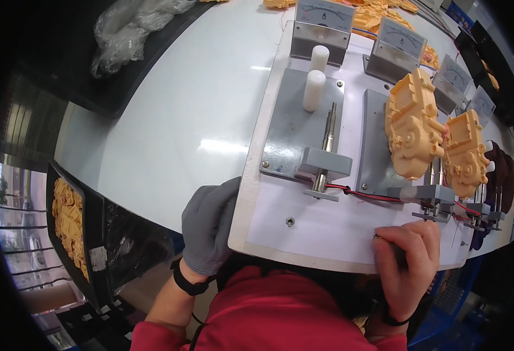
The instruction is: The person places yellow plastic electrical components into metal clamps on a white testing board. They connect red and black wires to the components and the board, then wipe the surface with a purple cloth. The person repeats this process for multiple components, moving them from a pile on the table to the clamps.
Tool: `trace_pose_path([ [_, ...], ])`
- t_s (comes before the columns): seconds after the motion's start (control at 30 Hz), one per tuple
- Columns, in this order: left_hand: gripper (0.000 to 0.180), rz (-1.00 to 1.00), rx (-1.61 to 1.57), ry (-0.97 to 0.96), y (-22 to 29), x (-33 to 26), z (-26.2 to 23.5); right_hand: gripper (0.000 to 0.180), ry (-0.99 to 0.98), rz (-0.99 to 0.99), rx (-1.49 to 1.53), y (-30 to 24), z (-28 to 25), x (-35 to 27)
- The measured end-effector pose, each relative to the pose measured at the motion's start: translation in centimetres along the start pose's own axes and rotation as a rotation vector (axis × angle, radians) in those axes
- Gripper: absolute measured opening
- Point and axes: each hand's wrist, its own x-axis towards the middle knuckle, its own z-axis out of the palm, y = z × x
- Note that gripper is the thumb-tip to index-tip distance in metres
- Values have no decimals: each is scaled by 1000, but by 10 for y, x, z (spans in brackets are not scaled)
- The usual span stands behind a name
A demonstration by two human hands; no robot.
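My right hand (410, 257), bare, is at the front edge of a white test board (321, 240). Its thumb and forefinger pinch a small metal toggle switch (377, 237), mostly hidden by the fingertips. My left hand (209, 225) wears a grey glove and lies against the board's left front corner, its fingertips out of sight. Behind my right hand an orange-yellow plastic gear-shaped housing (412, 126) sits on a grey fixture. A similar housing (466, 153) stands to its right. The left fixture (289, 131) holds a bare metal shaft (329, 134) and two white pegs (314, 90).
Analog meters (396, 50) line the board's back, with more yellow parts (380, 17) piled behind. Red and black wires (365, 195) run between the fixtures. A black bin of yellow parts (68, 225) stands at lower left; clear plastic wrap (131, 29) lies at upper left.
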Motion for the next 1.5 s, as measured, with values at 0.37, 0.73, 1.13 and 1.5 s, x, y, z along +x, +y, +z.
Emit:
trace_pose_path([
  [0.37,30,24,24,20,-2,-4,0,28,-14,-31,7,1,0,0],
  [0.73,31,12,17,15,0,-2,2,26,22,-80,10,5,2,1],
  [1.13,31,76,36,38,-1,0,2,19,-59,-151,33,6,-3,-6],
  [1.5,29,71,30,50,-6,-3,3,17,-59,-104,41,4,0,-7],
])
